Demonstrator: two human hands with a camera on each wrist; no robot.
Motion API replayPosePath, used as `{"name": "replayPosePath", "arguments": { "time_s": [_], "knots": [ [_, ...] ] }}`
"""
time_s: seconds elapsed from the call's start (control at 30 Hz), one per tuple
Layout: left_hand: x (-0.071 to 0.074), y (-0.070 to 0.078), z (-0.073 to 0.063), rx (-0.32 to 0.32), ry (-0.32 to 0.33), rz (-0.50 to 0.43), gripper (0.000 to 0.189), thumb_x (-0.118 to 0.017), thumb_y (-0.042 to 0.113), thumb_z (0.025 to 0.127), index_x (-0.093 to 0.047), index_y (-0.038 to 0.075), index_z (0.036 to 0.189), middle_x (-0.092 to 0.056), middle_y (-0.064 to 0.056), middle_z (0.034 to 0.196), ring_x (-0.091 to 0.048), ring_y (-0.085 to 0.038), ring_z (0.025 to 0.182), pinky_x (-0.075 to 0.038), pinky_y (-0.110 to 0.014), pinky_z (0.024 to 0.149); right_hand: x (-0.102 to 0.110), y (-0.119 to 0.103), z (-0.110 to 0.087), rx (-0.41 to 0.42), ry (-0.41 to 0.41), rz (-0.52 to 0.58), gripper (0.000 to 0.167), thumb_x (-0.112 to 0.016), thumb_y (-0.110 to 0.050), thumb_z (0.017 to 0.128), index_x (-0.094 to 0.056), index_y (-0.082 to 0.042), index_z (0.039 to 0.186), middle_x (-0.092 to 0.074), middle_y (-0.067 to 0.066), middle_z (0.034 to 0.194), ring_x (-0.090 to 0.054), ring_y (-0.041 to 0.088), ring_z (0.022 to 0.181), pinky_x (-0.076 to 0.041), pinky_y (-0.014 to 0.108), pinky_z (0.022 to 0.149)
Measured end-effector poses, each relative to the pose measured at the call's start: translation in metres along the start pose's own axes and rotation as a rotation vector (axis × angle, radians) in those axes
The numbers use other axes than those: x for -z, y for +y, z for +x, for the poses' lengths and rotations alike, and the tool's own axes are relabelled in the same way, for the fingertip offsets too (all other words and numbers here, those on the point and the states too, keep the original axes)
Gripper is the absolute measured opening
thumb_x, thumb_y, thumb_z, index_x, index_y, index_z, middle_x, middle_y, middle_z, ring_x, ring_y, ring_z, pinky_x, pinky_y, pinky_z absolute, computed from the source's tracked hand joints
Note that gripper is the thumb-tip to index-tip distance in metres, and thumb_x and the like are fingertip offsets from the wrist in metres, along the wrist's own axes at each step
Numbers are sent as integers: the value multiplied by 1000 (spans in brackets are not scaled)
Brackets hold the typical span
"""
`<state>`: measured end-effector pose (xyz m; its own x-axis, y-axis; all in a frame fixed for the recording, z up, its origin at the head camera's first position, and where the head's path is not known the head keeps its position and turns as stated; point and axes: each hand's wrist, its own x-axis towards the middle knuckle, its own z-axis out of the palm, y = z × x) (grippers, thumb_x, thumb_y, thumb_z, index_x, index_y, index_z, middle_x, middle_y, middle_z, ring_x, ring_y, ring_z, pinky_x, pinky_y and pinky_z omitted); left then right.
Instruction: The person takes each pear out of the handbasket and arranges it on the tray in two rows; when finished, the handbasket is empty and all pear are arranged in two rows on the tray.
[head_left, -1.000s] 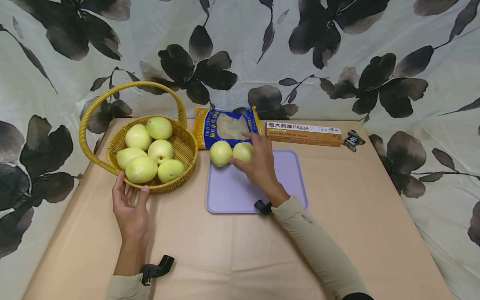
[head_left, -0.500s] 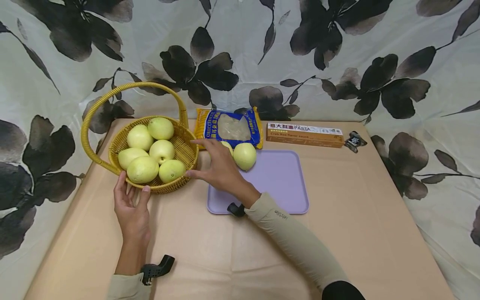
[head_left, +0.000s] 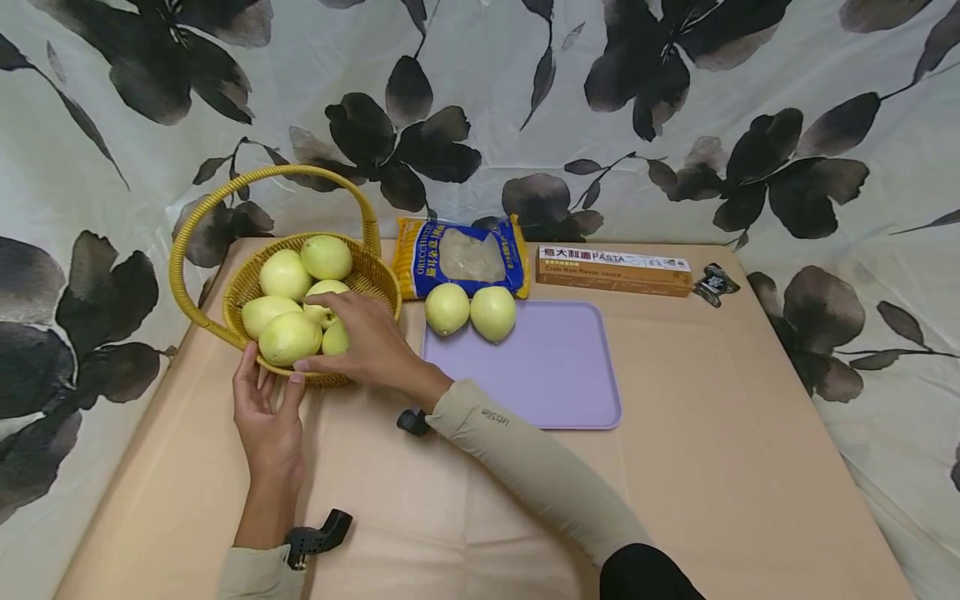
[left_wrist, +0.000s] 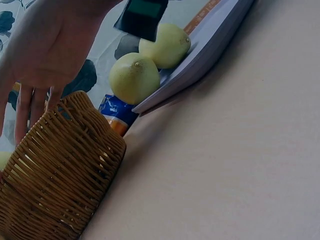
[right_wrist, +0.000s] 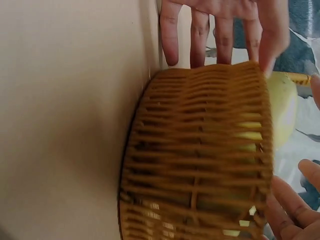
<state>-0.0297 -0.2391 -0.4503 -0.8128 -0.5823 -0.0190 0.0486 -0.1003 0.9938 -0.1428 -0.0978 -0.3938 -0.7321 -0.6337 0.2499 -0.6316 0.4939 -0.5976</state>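
A yellow wicker basket with a tall arched handle holds several pale yellow-green fruits that look like pears. My left hand touches the basket's near left side; in the right wrist view its fingers lie fairly straight along the woven wall. Over the basket's right part reaches my right hand, thumb and fingers spread around a pear that it partly hides; no firm grip shows. Two more pears sit side by side at the back left of a lilac tray.
Behind the tray lies a blue and yellow bag of orecchiette. To its right are an orange-brown pasta box and a small black wrapped packet. A floral cloth hangs behind the beige table.
My right hand has let go of the second pear on the tray and moved left to the pears in the basket. My left hand stays at the basket's side.
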Motion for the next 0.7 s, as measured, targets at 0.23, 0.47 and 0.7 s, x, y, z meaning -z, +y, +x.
{"name": "replayPosePath", "arguments": {
  "time_s": [0.23, 0.47, 0.7],
  "knots": [
    [-1, 1, 0, -7, 4, -19, 76, -69, 5, 102, -33, 26, 166, -27, 2, 173, -33, -23, 157, -51, -12, 107, -12, -10, 16, -20, -70, -53, 81, -81, -64, 87, -52, -30, 155, -65, -8, 142, -56, 7, 133, -40, 29, 115],
    [-2, 1, -1, -11, 2, -30, 76, -69, 4, 102, -34, 27, 165, -27, 1, 173, -33, -23, 156, -51, -9, 103, -19, -18, 25, -29, -136, -143, 78, -75, -66, 91, -49, -32, 157, -64, -11, 140, -55, 6, 130, -40, 26, 109],
    [-2, 2, -1, -10, 0, -37, 76, -69, 5, 102, -33, 27, 165, -25, 1, 174, -32, -24, 156, -52, -9, 102, -20, -22, 27, -40, -146, -177, 78, -77, -64, 90, -50, -32, 156, -64, -11, 135, -56, 5, 123, -42, 24, 104]
  ]
}}
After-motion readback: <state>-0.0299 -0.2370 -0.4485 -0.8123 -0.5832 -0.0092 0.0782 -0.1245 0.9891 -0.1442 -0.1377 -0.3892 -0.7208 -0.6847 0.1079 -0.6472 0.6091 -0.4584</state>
